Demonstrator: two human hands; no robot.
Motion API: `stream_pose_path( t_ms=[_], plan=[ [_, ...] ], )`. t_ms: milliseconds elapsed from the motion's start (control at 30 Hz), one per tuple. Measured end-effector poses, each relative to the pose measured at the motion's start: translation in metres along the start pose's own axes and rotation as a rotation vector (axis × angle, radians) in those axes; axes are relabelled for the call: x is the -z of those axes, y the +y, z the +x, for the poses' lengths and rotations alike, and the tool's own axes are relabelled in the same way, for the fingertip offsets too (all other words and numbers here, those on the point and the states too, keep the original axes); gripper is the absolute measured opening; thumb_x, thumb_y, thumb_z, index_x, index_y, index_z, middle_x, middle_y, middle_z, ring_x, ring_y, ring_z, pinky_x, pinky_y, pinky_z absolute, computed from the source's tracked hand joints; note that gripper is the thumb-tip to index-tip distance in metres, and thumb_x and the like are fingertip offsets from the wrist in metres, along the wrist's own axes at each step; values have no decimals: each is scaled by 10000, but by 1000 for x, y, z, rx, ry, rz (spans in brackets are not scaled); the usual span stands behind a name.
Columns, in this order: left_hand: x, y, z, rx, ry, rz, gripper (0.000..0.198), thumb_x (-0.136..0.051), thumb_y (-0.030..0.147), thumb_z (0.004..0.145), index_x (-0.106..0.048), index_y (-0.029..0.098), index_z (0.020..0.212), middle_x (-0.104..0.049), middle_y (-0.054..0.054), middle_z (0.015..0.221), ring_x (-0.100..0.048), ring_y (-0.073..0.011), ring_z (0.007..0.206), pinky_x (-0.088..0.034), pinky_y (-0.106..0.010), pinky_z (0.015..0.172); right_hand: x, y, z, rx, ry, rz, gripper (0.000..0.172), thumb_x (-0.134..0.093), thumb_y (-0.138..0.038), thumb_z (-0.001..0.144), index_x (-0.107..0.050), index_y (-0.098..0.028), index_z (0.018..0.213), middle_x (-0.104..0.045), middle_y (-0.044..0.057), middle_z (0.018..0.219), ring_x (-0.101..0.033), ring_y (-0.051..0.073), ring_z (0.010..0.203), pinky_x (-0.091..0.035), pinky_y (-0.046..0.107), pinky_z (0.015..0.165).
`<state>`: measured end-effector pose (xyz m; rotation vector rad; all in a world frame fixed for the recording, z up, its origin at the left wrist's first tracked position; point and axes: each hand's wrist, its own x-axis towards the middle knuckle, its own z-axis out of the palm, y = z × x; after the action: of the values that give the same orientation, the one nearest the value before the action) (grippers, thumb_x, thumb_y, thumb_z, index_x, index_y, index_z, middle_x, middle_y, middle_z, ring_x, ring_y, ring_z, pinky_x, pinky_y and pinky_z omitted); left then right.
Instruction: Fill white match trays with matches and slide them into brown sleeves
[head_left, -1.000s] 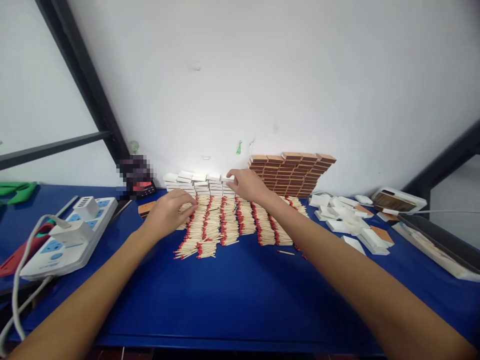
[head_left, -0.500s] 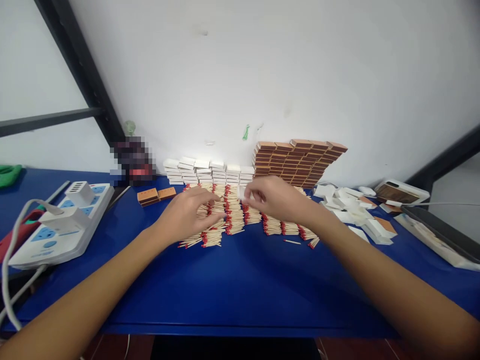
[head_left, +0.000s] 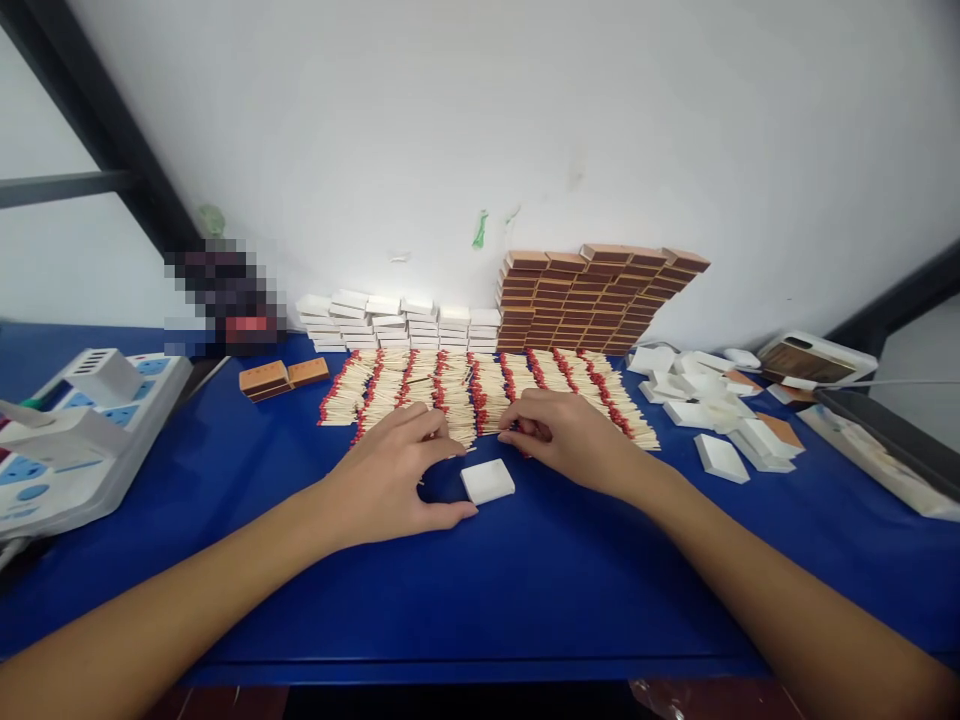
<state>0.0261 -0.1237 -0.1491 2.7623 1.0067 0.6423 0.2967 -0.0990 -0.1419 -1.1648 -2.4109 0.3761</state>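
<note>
A small white matchbox tray (head_left: 487,481) lies on the blue table (head_left: 480,600) just in front of me. My left hand (head_left: 390,475) rests beside it, fingers curved and apart, its thumb tip nearly touching the tray's near left corner and holding nothing. Just right of the tray, my right hand (head_left: 566,440) is at the front edge of the rows of red-tipped matches (head_left: 480,385), its fingertips pinched together on a few matches.
Stacks of white trays (head_left: 397,325) and brown sleeves (head_left: 592,300) line the wall. Two brown boxes (head_left: 281,377) lie to the left, with a power strip (head_left: 75,430) at far left. Loose white trays (head_left: 712,420), a boxed device (head_left: 814,360) and a dark tray (head_left: 885,440) are on the right.
Both hands have drawn back from the stacks at the wall to the front of the match rows. The white tray now lies on the table between them.
</note>
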Motion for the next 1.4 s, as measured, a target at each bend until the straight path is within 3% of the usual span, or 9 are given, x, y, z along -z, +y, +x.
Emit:
stream_pose_path(
  t_ms=[233, 500, 700, 967, 1067, 1200, 1400],
  plan=[
    [-2, 4, 2, -51, 75, 13, 455, -811, 584, 819, -777, 213, 1080, -658, -71, 998, -586, -245, 958, -485, -450, 902, -13, 4, 3, 25, -18, -99, 102, -618, -203, 1006, -711, -221, 969, -705, 44, 940, -624, 179, 812, -430, 295, 697],
    [-6, 5, 4, -50, 34, 4, 319, -776, 488, 873, -769, 185, 972, -642, -67, 978, -569, -241, 966, -479, -440, 903, -10, 4, 3, -9, -101, -175, 136, -560, -252, 1049, -619, -207, 935, -665, 57, 957, -609, 188, 808, -418, 299, 692],
    [0, 0, 3, -29, 49, 53, 322, -773, 501, 870, -766, 198, 979, -630, -57, 946, -562, -239, 946, -473, -433, 886, -3, -17, -6, 16, -82, -98, 113, -550, -277, 1065, -622, -227, 994, -660, 48, 982, -625, 195, 855, -441, 310, 720],
    [0, 0, 4, -45, 47, 51, 283, -754, 483, 891, -742, 203, 922, -640, -59, 948, -569, -241, 962, -477, -427, 894, -13, -41, -18, 93, -116, -110, 123, -589, -284, 1046, -650, -222, 960, -687, 54, 988, -641, 195, 828, -466, 334, 686],
    [1, 0, 3, -56, 43, 49, 287, -756, 482, 890, -755, 205, 964, -643, -66, 955, -569, -243, 953, -483, -430, 887, -9, -36, -15, 73, -69, -55, 130, -583, -300, 1049, -673, -237, 980, -689, 47, 967, -647, 188, 826, -473, 327, 699],
    [3, 1, 2, -71, 20, 38, 300, -768, 484, 880, -762, 198, 973, -657, -70, 957, -577, -243, 942, -493, -425, 864, -6, -19, -10, 6, 24, -183, 115, -589, -267, 1032, -697, -232, 1048, -682, 61, 972, -650, 220, 872, -473, 347, 733],
    [4, 1, 2, -67, 13, 50, 308, -762, 485, 884, -765, 192, 979, -667, -73, 950, -581, -246, 940, -497, -433, 880, -14, 0, -4, 0, 15, -233, 169, -554, -233, 1042, -721, -233, 1063, -644, 66, 957, -637, 232, 910, -468, 342, 760]
  ],
)
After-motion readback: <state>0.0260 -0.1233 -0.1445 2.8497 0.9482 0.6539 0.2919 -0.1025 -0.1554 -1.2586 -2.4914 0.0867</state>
